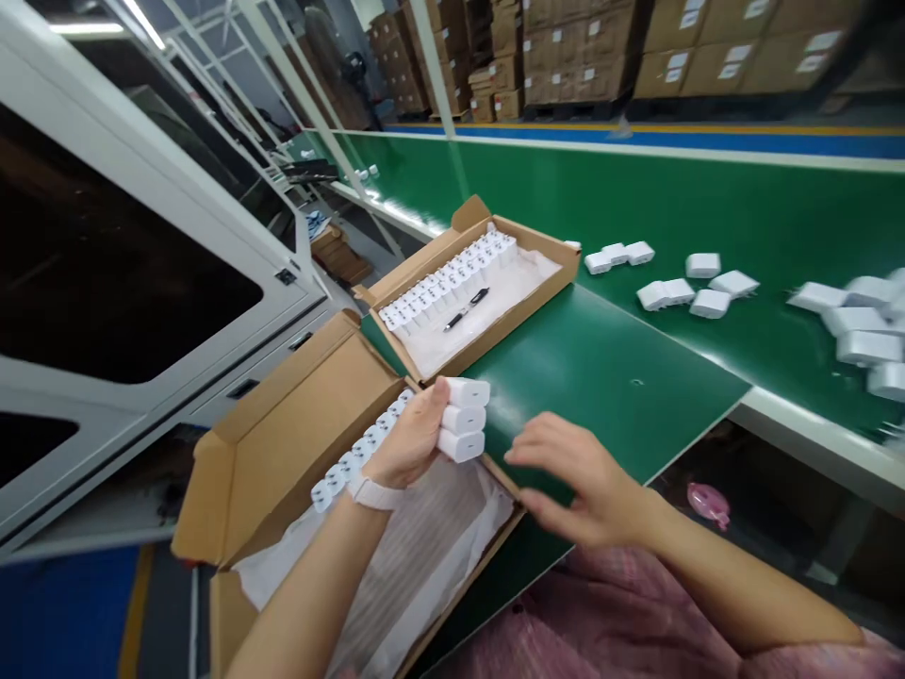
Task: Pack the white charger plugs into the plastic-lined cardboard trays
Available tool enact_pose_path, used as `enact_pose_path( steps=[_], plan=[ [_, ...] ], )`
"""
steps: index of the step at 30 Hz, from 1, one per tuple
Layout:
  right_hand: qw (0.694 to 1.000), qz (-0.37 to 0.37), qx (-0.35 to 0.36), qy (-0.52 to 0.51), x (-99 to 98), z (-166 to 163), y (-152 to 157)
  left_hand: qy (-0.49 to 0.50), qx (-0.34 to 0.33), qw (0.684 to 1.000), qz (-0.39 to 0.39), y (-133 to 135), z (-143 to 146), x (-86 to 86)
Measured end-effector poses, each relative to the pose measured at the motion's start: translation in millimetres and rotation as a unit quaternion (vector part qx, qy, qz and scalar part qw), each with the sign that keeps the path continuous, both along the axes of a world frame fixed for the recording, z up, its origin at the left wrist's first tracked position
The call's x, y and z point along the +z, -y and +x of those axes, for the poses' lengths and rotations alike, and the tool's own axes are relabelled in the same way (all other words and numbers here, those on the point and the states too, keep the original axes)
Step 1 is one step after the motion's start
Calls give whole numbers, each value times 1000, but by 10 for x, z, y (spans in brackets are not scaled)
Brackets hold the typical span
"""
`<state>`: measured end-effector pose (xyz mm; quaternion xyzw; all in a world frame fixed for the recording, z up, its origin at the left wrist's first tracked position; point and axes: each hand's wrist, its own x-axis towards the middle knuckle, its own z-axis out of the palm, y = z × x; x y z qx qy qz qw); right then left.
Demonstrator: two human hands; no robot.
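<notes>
White chargers (463, 418), likely light, slick: left hand (406, 443) clamps three by flat sides; right hand (590, 481), 3 o'clock, spread, empty.

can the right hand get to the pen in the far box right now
Probably yes: the right hand is empty, the pen lies uncovered in the open far box, and only bare green table lies between.

The left hand (410, 438) grips a stack of three white chargers (463, 419) over the near cardboard box (283, 443), beside its row of chargers (357, 451), while the right hand (584, 476) hovers open-fingered above the green table (608, 368), empty.
</notes>
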<state>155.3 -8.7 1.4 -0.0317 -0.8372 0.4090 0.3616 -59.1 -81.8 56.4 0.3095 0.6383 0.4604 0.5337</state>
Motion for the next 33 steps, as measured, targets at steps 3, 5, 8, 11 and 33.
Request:
enact_pose_path(
  steps=[3,5,8,11,33],
  plan=[
    [987,84,99,97,-54,-162,164,-275,11,961,10,539,-328,214],
    [979,91,118,142,-177,-244,192,-469,-2,883,-28,903,-503,325],
    [975,78,130,160,-329,-297,188,-665,-49,736,-116,1338,-638,316],
    [976,69,135,155,-360,-290,180,-738,-96,649,-160,1547,-651,70],
    [990,-59,-96,88,-383,-34,-413,-636,-97,729,233,-372,418,-130]
  ],
)
